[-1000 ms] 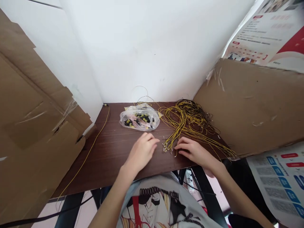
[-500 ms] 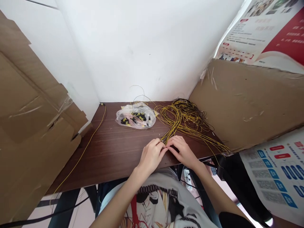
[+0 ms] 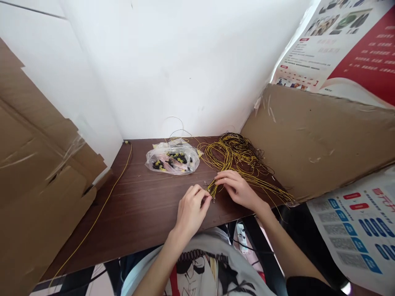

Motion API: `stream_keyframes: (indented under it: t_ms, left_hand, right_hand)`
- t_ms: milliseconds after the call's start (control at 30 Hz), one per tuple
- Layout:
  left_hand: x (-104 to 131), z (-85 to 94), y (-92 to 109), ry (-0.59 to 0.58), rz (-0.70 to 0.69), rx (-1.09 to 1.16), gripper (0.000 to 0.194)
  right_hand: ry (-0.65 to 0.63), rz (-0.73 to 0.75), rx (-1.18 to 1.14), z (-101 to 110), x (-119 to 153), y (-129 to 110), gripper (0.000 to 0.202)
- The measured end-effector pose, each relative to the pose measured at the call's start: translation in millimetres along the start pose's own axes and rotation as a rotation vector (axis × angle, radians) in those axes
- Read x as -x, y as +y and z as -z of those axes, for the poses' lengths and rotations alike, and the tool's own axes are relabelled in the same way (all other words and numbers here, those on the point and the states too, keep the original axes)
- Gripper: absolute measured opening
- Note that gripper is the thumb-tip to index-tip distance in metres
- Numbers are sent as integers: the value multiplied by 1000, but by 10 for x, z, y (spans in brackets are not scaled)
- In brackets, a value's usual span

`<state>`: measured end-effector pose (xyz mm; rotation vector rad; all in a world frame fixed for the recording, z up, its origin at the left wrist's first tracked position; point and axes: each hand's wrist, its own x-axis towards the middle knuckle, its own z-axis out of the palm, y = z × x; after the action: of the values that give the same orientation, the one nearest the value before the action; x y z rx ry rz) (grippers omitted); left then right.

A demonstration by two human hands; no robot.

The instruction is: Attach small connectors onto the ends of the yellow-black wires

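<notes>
A bundle of thin yellow wires (image 3: 219, 161) runs down the table toward me, with small metallic-looking tips at its near end. My left hand (image 3: 193, 207) is closed in a pinch, thumb against forefinger, on a wire at that near end. Just right of it, my right hand (image 3: 242, 191) reaches over the bundle. Its fingers are stretched out and bent a little, with the thumb apart from them; the fingertips lie by the wires, and whether they touch cannot be made out.
A clear plastic bag (image 3: 173, 160) of small black and yellow parts lies behind my left hand. More yellow and black wires (image 3: 243, 150) are heaped at the back right. One yellow wire (image 3: 106, 201) runs along the left. Cardboard panels (image 3: 311, 139) flank the brown table (image 3: 148, 209); a white wall (image 3: 185, 74) stands behind.
My hands were together at the wire ends. The right one has moved away and up along the bundle, its fingers now apart; the left stays pinched. The view has shifted slightly.
</notes>
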<state>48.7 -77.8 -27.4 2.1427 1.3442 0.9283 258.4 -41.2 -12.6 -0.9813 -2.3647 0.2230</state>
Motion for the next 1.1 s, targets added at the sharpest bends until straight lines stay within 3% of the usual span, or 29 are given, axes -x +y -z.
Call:
stream_keyframes:
  t_ms: [133,200,267,400,567,667,733,833,933,1033,1100]
  left_hand:
    - [-17,-49,7,20,-53,-6,18]
    - [-29,-56,17,8,-57,8,17]
    - [-45,-39,28,-11,-45,39,17]
    - [-115,90,25,-8,-47,109,15]
    - [-334,411,-5,92,-72,148,19]
    - [-553,615,137,117,-120,105,28]
    - [-728,697,321,79,-176,-43,36]
    - [-993,697,608,-73,-166,-372,48]
    - [-1201,614,736,-206,-60,-538,38]
    - [-1325,595,667,-177,56,-500,25]
    - [-1379,653,568,-126,56,-417,25]
  right_hand:
    - [-231,10,183,188,-70,311,71]
    - [-290,49,275,217,-136,439,70]
    - [-309,101,344,217,-213,528,55]
    - [-305,153,396,212,-335,597,23]
    - [-204,126,245,299,-418,594,15]
    - [-153,119,183,393,-516,552,15]
    - [-164,132,175,459,-621,492,16]
    - [-163,160,187,549,-821,367,16]
    - [-142,196,221,618,-1021,265,21]
    - [-97,226,210,649,-1165,241,18]
    - [-17,221,174,643,-1220,254,16]
